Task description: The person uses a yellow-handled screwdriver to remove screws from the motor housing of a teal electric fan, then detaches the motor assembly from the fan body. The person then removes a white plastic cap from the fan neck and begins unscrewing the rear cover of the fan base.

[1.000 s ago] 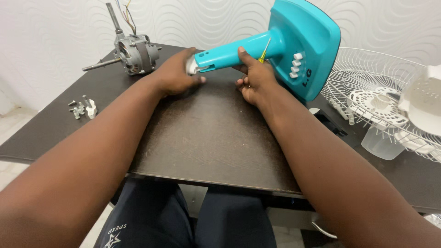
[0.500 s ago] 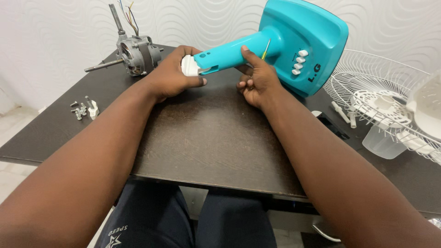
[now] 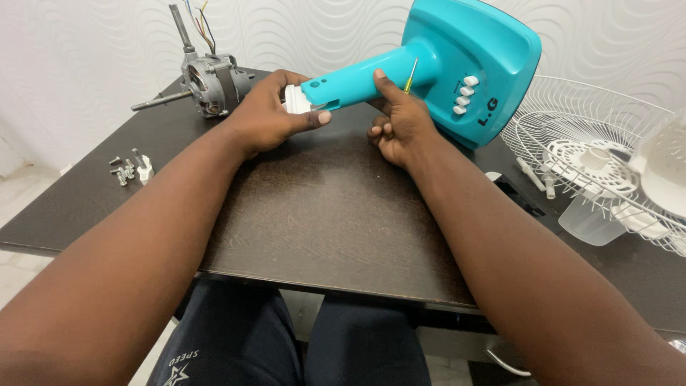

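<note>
Tilting more upright than a second ago, teal fan stand [image 3: 457,68]; left hand [image 3: 275,114] clamped on its white end piece [image 3: 294,99], right hand [image 3: 400,121] clamped on neck, over tabletop [image 3: 321,214].

Turquoise fan base [image 3: 468,68], white buttons [image 3: 464,91]; dark brown table [image 3: 321,214]; white wire grille [image 3: 593,154]; wavy-patterned white wall [image 3: 93,50].

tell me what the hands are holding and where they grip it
Both hold the teal fan base by its neck: the left hand at the white end piece, the right hand mid-neck.
</note>
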